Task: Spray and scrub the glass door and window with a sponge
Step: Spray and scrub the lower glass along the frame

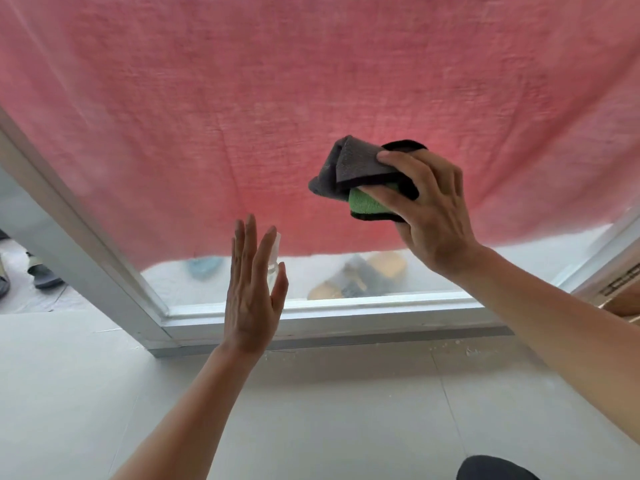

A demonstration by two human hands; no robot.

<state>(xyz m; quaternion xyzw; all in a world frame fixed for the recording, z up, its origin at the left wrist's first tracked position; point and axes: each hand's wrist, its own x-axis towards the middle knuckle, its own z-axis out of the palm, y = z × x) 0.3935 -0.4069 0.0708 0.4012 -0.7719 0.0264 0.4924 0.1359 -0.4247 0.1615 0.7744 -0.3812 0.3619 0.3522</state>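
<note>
Bare floor (104, 393) gives free room below — glass door (242, 133) and white frame (79, 237) bar ahead.

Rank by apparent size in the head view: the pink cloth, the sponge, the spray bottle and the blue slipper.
1. pink cloth, by far.
2. sponge.
3. blue slipper and spray bottle: unranked, since the left hand hides most of the bottle and the slipper lies farther off.

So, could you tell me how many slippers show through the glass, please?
3: a blue slipper left, an upper yellow slipper right, a lower yellow slipper below it; a grey blur between them may hide more.
</note>
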